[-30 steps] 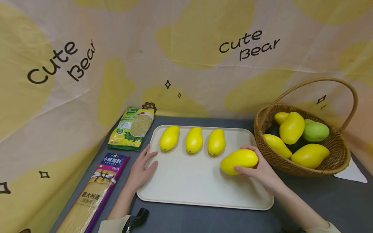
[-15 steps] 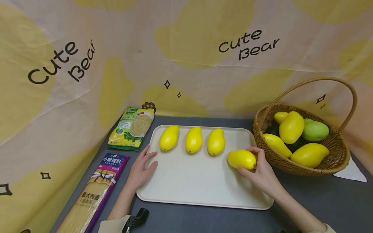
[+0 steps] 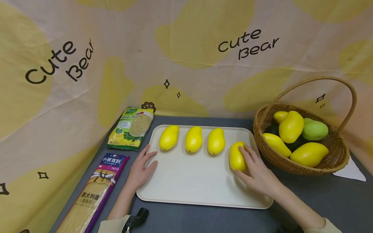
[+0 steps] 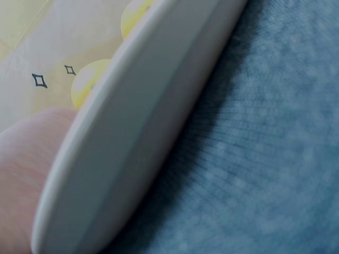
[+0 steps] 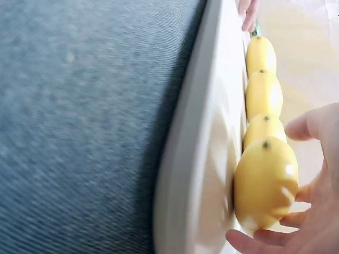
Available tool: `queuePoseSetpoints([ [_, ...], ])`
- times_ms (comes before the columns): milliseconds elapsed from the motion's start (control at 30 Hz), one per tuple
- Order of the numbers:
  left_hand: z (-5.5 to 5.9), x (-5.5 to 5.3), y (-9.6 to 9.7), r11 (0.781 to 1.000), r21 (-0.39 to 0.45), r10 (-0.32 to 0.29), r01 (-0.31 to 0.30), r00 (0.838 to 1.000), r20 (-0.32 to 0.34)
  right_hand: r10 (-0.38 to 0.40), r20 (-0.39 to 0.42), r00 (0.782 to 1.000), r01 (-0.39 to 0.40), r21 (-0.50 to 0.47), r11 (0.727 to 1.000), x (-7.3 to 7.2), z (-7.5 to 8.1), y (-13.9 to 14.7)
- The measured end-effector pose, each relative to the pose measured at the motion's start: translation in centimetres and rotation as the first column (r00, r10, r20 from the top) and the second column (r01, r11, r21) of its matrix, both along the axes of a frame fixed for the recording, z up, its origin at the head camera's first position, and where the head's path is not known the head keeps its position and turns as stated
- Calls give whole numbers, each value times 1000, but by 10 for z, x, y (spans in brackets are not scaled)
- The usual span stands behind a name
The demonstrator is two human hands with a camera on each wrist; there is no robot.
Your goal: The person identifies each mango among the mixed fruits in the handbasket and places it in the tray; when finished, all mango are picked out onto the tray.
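Printed cloth [image 3: 198, 38] hangs behind a dark table [image 3: 209, 220]. One mango [image 3: 236, 158] lies at the right of the tray [image 3: 189, 186], partly hidden by the right hand [image 3: 259, 176], whose fingers spread loosely about it, unclenched. Holding nothing, the left hand [image 3: 142, 171] rests at the left rim. Dark fruit [image 3: 272, 130] in the basket [image 3: 339, 155] is mostly covered; the pasta pack [image 3: 93, 194] runs out of view.

By the right hand [image 3: 257, 173] we see a glossy mango [image 3: 236, 157] and a smooth, plastic-looking tray [image 3: 189, 181]. Right of that hand, the basket [image 3: 339, 155] is rough, woven wicker.
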State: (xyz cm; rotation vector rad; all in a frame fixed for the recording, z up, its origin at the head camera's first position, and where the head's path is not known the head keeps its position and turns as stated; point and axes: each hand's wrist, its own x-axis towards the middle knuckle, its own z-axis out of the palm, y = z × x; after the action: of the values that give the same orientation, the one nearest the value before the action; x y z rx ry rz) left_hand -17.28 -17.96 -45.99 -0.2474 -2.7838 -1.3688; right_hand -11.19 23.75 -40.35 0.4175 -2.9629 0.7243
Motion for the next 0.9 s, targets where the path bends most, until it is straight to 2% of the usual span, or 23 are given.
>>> queuePoseSetpoints([
  [133,0,0,0,1000,-1,3,-3,1000,11,4,47,999,-4,3,1000,-5,3,-2],
  [433,0,0,0,1000,-3,1,-1,1000,8,2,4,1000,-2,-60,998,-28,1,-1],
  [733,-2,-1,-1,1000,-10,0,0,1000,-6,-35,63,997,40,-84,996,-44,3,-2],
  [900,-2,-1,-1,1000,-6,-2,2,1000,-7,-32,76,997,39,-87,995,-50,1,-1],
])
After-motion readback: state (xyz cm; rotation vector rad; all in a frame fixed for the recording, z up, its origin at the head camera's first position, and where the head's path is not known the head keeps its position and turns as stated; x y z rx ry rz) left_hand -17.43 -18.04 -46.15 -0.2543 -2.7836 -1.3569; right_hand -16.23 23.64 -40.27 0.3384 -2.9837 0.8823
